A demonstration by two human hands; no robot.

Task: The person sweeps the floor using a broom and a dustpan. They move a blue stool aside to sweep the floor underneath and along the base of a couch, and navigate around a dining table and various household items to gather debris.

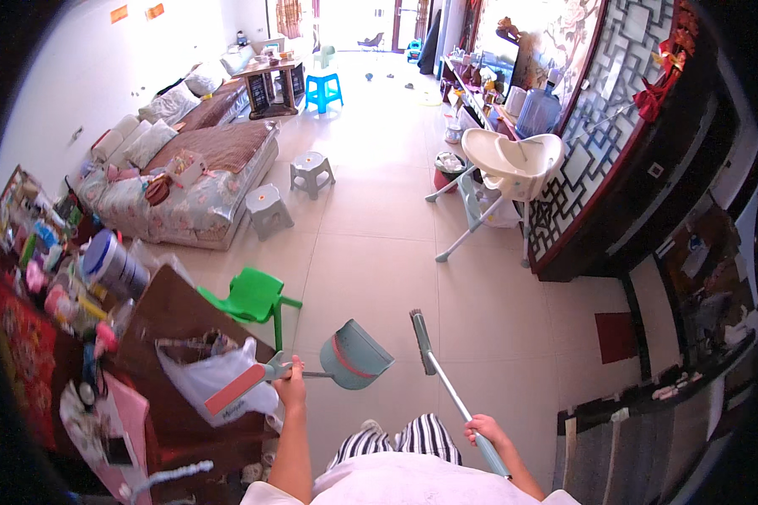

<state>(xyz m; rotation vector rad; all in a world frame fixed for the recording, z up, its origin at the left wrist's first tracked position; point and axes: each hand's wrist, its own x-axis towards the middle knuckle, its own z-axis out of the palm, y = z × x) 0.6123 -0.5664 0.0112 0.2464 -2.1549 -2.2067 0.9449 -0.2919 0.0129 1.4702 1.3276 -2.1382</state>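
My left hand (290, 384) is wrapped around the upper handle of a long-handled dustpan. The dustpan's grey-green pan (356, 357), with a red band across it, hangs over or rests on the tiles ahead; which one I cannot tell. A pink, paddle-shaped handle end (235, 389) juts left past my hand, in front of a white plastic bag. On the right, my right hand (486, 430) grips the pole of a broom (450, 386) near its grey-green grip. The narrow bristled broom head (423, 341) points away from me, right of the pan.
A green plastic chair (252, 295) stands beside the brown table (189, 315) at left. Two grey stools (269, 211) are near the floral bed (183, 214). To the right, a high chair (505, 164) spreads its legs by a lattice partition (584, 164). Pale tiles (379, 271) lie between.
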